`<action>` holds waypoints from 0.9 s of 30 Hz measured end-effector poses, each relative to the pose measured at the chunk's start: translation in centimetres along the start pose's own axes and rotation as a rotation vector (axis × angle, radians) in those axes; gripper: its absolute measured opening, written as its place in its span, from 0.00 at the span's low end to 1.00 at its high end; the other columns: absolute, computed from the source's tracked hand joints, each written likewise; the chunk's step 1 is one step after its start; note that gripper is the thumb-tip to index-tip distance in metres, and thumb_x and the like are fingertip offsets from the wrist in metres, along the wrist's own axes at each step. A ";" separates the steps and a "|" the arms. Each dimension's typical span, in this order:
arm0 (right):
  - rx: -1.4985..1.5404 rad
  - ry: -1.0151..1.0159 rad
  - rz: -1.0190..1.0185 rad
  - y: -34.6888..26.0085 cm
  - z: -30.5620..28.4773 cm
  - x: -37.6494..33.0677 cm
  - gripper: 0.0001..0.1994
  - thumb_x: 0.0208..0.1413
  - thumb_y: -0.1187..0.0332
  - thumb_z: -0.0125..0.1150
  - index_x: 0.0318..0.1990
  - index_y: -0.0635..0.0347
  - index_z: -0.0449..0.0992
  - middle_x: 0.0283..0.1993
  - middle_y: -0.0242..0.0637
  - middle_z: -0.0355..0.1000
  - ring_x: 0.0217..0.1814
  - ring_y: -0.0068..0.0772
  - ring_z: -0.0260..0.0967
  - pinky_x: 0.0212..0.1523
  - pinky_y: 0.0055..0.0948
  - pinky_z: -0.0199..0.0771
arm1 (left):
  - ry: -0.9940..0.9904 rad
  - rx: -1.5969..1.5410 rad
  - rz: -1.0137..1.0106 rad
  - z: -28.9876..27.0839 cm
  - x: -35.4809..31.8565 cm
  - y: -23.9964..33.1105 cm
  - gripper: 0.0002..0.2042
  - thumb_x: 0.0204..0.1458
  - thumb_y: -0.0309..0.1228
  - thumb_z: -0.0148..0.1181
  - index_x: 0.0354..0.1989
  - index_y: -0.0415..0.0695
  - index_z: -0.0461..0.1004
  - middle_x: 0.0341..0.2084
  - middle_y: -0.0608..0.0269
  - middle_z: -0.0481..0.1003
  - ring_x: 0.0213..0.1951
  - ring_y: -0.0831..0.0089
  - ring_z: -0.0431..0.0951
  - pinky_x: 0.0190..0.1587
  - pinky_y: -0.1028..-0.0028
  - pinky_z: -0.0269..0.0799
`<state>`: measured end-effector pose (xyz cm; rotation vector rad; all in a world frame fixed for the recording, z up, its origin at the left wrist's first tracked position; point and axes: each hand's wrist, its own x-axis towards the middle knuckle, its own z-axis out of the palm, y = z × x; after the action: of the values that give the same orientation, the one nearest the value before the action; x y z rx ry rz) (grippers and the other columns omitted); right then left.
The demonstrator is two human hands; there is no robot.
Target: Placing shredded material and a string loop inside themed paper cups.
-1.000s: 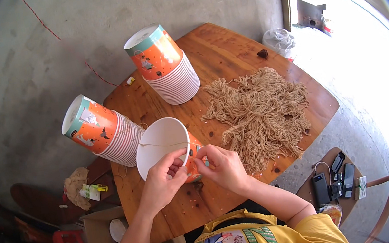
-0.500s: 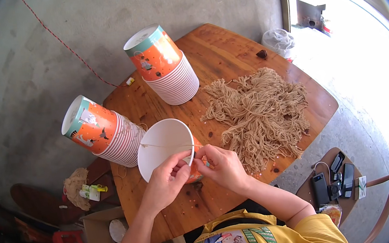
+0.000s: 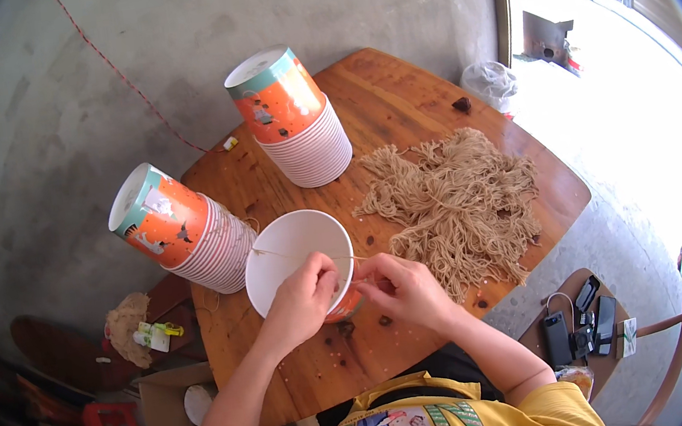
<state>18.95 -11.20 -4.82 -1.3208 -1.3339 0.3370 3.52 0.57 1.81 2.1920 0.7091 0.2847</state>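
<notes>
A paper bucket (image 3: 284, 242), white inside and orange outside, stands tilted on the wooden table in front of me with its mouth up. A thin tan cord (image 3: 312, 257) runs from its far inner wall across the mouth toward the near right rim. My left hand (image 3: 306, 304) reaches over the near rim, fingers curled inside the bucket; its fingertips are partly hidden. Just outside the right rim, my right hand (image 3: 407, 289) pinches the cord between thumb and fingers. To the right lies a loose heap of tan cords (image 3: 461, 206).
Two stacks of upside-down orange paper buckets, the left stack (image 3: 179, 226) and the far stack (image 3: 289, 116), stand on the wooden table (image 3: 393, 85). A chair (image 3: 576, 294) with phones is at the right. A cardboard box (image 3: 169, 408) and red stool (image 3: 115, 425) are lower left.
My left hand has shifted right and deeper inside the bucket rim. My right hand has moved slightly right, its fingers lower at the rim. The view has shifted slightly.
</notes>
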 end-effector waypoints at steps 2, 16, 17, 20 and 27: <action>0.027 -0.065 0.124 0.3 -1.2 0.1 0.08 0.55 0.71 0.63 0.41 0.62 0.74 0.27 0.34 0.71 0.26 0.22 0.67 0.29 0.25 0.71 | 0.051 -0.026 -0.007 -0.3 -0.1 -0.3 0.05 0.63 0.28 0.49 0.38 0.39 0.66 0.29 0.62 0.74 0.34 0.77 0.74 0.38 0.73 0.71; 0.066 -0.255 0.238 -1.6 -2.0 4.7 0.08 0.58 0.68 0.61 0.42 0.61 0.76 0.21 0.25 0.63 0.25 0.13 0.58 0.28 0.20 0.63 | 0.050 -0.314 -0.054 -0.8 0.8 -1.0 0.06 0.61 0.30 0.53 0.41 0.40 0.69 0.32 0.68 0.71 0.33 0.80 0.72 0.37 0.78 0.70; 0.124 -0.235 0.225 -1.0 -2.1 4.2 0.08 0.59 0.69 0.60 0.42 0.61 0.75 0.23 0.24 0.63 0.26 0.13 0.59 0.29 0.20 0.63 | 0.024 -0.192 -0.051 -1.0 0.6 -1.3 0.06 0.61 0.29 0.53 0.41 0.40 0.69 0.32 0.68 0.71 0.34 0.79 0.72 0.39 0.76 0.70; 0.192 -0.219 0.217 0.5 -3.3 2.7 0.08 0.60 0.70 0.59 0.44 0.61 0.73 0.27 0.23 0.65 0.29 0.12 0.60 0.32 0.18 0.64 | 0.100 -0.094 0.062 -0.6 -0.1 -0.8 0.06 0.58 0.26 0.54 0.42 0.41 0.70 0.35 0.63 0.71 0.38 0.74 0.74 0.41 0.74 0.71; 0.361 -0.166 0.186 -0.9 -4.2 2.7 0.08 0.62 0.71 0.57 0.46 0.62 0.70 0.33 0.26 0.70 0.34 0.11 0.64 0.35 0.17 0.67 | 0.303 0.362 0.544 1.9 0.3 3.5 0.14 0.48 0.29 0.67 0.42 0.41 0.73 0.41 0.57 0.70 0.46 0.58 0.69 0.51 0.64 0.66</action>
<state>22.75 -11.33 -1.49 -1.1299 -1.2173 0.7928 5.93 -2.25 3.18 2.6996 0.3181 0.8350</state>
